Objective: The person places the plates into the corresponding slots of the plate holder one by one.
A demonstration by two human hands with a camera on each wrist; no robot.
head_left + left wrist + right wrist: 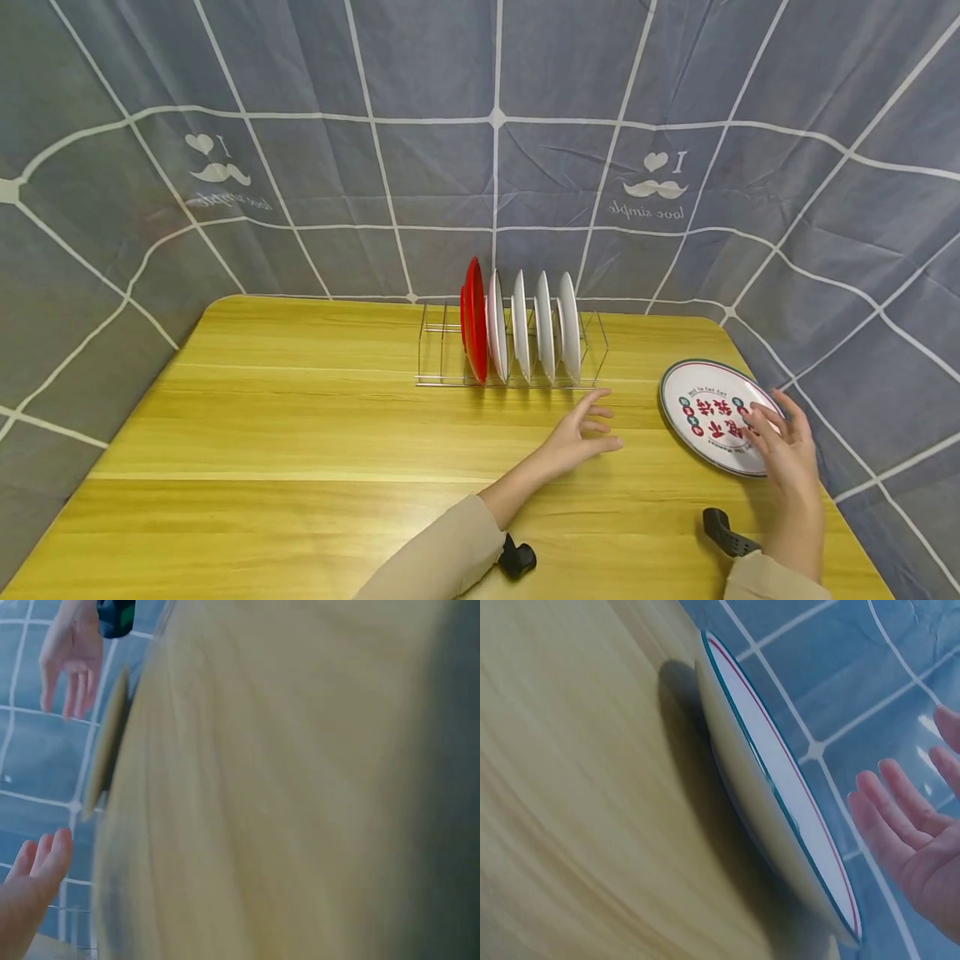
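A white plate (716,412) with a green and red rim and red lettering lies face up at the table's right side. Above its right part hovers my right hand (787,454), fingers spread and loosely bent, holding nothing. The right wrist view shows a gap between that hand (915,832) and the plate (780,787). My left hand (573,437) reaches over the table between the rack and the plate, its fingers extended and apart from both. Several plates stand on edge in a wire dish rack (431,385): a red one (474,321) at left, white ones (570,329) to its right.
The wooden table (262,433) runs up to a grey-blue curtain (435,175) with white lines, which hangs behind it and at both sides. The rack stands near the table's back edge. Black wrist mounts (517,557) sit by both forearms.
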